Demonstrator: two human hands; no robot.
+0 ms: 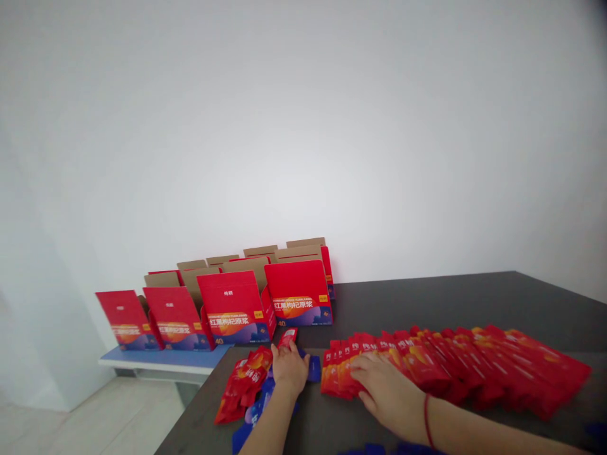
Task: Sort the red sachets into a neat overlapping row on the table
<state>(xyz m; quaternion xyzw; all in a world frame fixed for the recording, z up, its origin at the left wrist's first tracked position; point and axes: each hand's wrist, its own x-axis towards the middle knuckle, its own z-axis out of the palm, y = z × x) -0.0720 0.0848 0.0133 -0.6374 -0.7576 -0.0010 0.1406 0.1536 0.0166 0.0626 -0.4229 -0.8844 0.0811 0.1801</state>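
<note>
My left hand is closed over a red pouch, whose printed end sticks out beyond the fingers. Just left of it lies a small heap of red pouches, with blue pouches partly under the hand and wrist. On the right, my right hand, a red cord around its wrist, rests with fingers apart on the near left part of a long row of overlapping red pouches. Its palm side is hidden.
Several open red cartons stand at the back left, flaps up, partly on a lower blue surface. The dark table reaches back to a pale wall. More blue pouches show at the bottom edge.
</note>
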